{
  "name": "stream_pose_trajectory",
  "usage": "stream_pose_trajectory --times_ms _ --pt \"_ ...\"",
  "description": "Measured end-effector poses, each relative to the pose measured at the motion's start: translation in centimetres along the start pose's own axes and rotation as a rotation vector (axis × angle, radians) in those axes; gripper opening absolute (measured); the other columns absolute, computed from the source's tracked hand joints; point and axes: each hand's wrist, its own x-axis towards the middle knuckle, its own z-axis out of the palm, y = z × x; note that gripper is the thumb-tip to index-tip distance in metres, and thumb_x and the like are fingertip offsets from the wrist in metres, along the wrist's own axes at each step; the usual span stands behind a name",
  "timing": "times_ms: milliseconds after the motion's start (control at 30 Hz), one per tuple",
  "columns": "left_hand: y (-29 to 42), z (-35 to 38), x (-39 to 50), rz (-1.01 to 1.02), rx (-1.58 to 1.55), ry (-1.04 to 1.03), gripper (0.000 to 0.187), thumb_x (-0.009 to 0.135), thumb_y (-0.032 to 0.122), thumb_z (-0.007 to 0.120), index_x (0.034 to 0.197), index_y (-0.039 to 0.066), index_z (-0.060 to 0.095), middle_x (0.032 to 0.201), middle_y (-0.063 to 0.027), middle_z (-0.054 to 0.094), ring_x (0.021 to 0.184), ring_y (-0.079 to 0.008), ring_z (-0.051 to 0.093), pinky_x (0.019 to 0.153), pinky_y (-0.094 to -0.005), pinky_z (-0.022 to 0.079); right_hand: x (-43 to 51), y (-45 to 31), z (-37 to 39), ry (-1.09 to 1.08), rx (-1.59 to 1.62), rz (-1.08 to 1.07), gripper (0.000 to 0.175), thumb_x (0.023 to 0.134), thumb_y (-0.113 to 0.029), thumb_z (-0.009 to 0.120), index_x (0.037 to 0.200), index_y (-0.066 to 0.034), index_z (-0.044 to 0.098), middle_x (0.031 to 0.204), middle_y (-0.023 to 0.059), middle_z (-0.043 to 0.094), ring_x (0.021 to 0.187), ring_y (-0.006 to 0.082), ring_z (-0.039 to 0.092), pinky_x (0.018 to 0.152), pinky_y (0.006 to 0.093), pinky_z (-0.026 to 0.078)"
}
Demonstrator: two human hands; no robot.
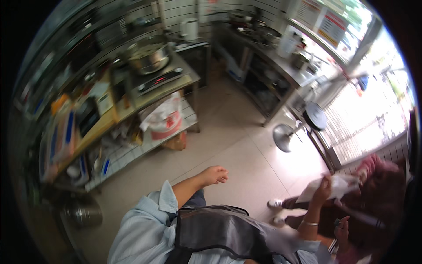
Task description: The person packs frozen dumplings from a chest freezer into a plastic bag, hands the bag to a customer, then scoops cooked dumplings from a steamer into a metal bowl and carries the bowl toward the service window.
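My left hand [214,176] hangs in front of me over the floor, fingers loosely curled together with nothing visible in them. Off to the right, my right hand [324,189], with a bracelet at the wrist, grips a thin white bag or sheet [341,187]; blur hides which it is. A co-worker's hand [362,175] in a pink sleeve is at the far side of that white piece, seemingly touching it. Lower down, the co-worker's other hand [343,229] is beside my right forearm, with something small and dark at its fingers.
A large steel pot [150,59] sits on a lit induction cooker [160,81] on the left counter [141,102]. A white sack [166,120] is on the shelf below. A round-seated stool [315,116] stands before the right-hand steel counter [296,71]. Tiled floor [227,145] lies between.
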Motion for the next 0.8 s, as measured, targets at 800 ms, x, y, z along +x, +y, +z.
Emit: stream_pose_trajectory --times_ms 800 --pt "-12.7 -29.7 -29.9 0.276 -0.093 0.775 0.016 0.085 0.014 0.053 0.097 0.003 0.056 0.090 -0.0059 0.060 0.082 -0.0136 0.057 0.072 -0.0270 0.045 -22.0 -36.5 37.5 -1.675 -0.057 -0.730 0.035 0.078 -0.031 0.061 0.104 -0.0078 0.060 0.101 0.0155 0.061 0.095 0.0331 0.057 0.083 0.0401 0.044"
